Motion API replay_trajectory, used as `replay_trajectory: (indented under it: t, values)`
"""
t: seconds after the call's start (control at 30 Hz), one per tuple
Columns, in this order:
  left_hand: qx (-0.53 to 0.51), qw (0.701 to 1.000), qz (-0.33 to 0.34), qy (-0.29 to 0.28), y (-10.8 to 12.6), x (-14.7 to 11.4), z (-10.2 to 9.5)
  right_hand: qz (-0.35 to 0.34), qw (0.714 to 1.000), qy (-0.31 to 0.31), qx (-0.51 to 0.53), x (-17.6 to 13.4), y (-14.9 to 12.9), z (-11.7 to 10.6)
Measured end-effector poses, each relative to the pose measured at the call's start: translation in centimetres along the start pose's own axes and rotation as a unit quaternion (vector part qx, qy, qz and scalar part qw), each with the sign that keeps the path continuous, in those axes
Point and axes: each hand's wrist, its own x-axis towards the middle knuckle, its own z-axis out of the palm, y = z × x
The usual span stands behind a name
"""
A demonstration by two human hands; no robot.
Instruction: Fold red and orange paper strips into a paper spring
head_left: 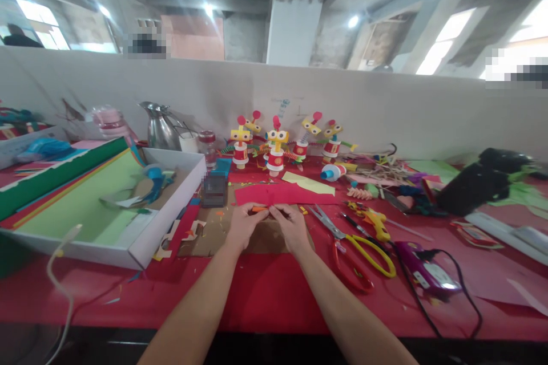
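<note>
My left hand (pixel 244 227) and my right hand (pixel 293 227) meet over a brown cardboard sheet (pixel 265 236), thumbs toward each other. A small orange strip (pixel 258 209) shows at the fingertips of my left hand, which is pinched on it. My right hand is closed as well; its fingertips hide whatever they pinch. Just beyond the hands lies a red paper sheet (pixel 295 194), with a pale yellow piece of paper (pixel 309 183) behind it. To the right of my right hand are scissors (pixel 342 234) with one red and one yellow handle.
Several paper-cup figures (pixel 275 154) with yellow heads stand by the wall. A white box (pixel 171 234) with coloured paper is at the left, near a metal jug (pixel 160 128). On the right lie a yellow glue gun (pixel 379 225) and a purple device (pixel 428 274) with a black cable.
</note>
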Motion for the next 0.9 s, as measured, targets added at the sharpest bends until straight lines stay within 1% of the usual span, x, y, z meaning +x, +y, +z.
replay_trajectory:
  t: [0.17, 0.27, 0.4, 0.5, 0.63, 0.8, 0.9]
  values:
    - [0.014, 1.0, 0.013, 0.003, 0.06, -0.17, 0.17, 0.015, 0.998, 0.02, 0.063, -0.08, 0.31, 0.36]
    - [0.006, 1.0, 0.01, 0.015, 0.03, -0.25, 0.31, 0.025, 0.996, 0.009, 0.083, -0.09, 0.33, 0.47]
    - [-0.033, 0.999, -0.009, 0.033, -0.03, -0.18, 0.34, 0.055, 0.991, -0.011, 0.121, -0.08, 0.28, 0.48]
    - [-0.048, 0.998, -0.012, 0.034, -0.1, -0.01, 0.21, 0.072, 0.99, -0.004, 0.122, 0.05, 0.47, 0.38]
    - [-0.061, 0.998, -0.014, 0.005, -0.19, 0.1, 0.06, 0.073, 0.99, 0.013, 0.119, 0.26, 0.8, 0.21]
    - [-0.026, 1.0, -0.009, 0.006, -0.59, 0.11, 0.0, 0.062, 0.995, 0.028, 0.07, 0.21, 0.82, 0.1]
    - [-0.015, 1.0, -0.007, 0.007, -0.77, 0.12, -0.01, 0.06, 0.996, 0.02, 0.062, 0.14, 0.63, 0.13]
